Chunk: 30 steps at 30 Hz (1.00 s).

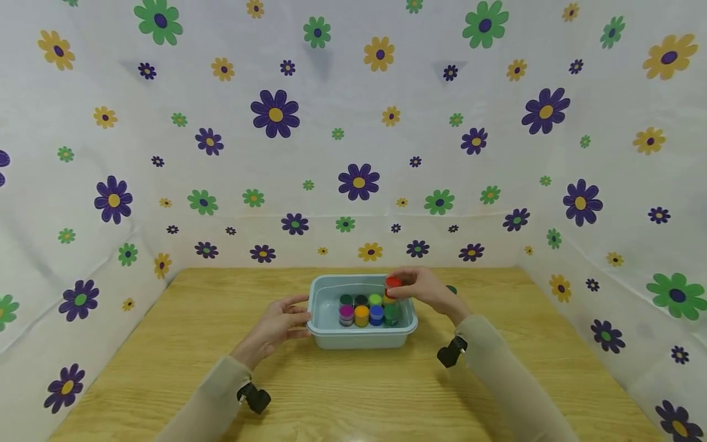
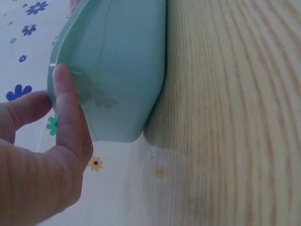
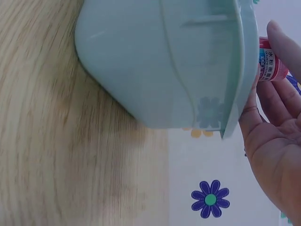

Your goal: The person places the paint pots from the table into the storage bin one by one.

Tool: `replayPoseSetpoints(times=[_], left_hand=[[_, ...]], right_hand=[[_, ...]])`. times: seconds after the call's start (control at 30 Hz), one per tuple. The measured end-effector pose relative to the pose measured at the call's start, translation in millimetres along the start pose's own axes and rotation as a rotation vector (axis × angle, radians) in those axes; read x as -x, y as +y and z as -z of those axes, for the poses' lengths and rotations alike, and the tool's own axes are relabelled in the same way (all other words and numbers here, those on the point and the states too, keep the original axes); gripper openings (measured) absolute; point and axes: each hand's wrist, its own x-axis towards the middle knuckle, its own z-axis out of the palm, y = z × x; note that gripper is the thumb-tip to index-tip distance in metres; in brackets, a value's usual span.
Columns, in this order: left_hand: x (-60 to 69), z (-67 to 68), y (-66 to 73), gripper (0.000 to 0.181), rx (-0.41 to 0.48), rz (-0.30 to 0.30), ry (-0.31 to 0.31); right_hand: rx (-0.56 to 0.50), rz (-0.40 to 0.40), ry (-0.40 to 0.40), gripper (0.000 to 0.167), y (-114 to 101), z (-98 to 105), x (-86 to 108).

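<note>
A pale blue plastic tub (image 1: 364,341) stands on the table with several small paint jars in it. My left hand (image 1: 278,324) holds its left end by the rim, with fingertips against the outer wall in the left wrist view. Over the tub's back right corner, my right hand (image 1: 422,288) pinches a red paint jar (image 3: 266,66) between thumb and fingers. Below it are a green jar (image 1: 391,315), a blue jar (image 1: 376,315), an orange jar (image 1: 361,316) and a magenta jar (image 1: 346,315). A light green jar (image 1: 375,300) and two dark-lidded jars stand behind.
A dark green round thing (image 1: 452,289), partly hidden by my right hand, lies on the table right of the tub. The wooden table (image 1: 353,393) is bordered by a white flowered cloth (image 1: 353,147) at the back and sides.
</note>
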Motion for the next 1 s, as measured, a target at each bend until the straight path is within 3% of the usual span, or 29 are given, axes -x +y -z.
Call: replayPoseSetpoints(times=[0.77, 1.0], left_hand=[[-0.8, -2.3, 1.3, 0.054, 0.0, -0.01, 0.002], [0.7, -2.0, 1.9, 0.055, 0.0, -0.014, -0.006]], right_hand=[[0.171, -0.005, -0.081, 0.042, -11.5, -42.7, -39.2], [0.133, 0.02, -0.131, 0.043, -17.3, -61.0, -46.2]])
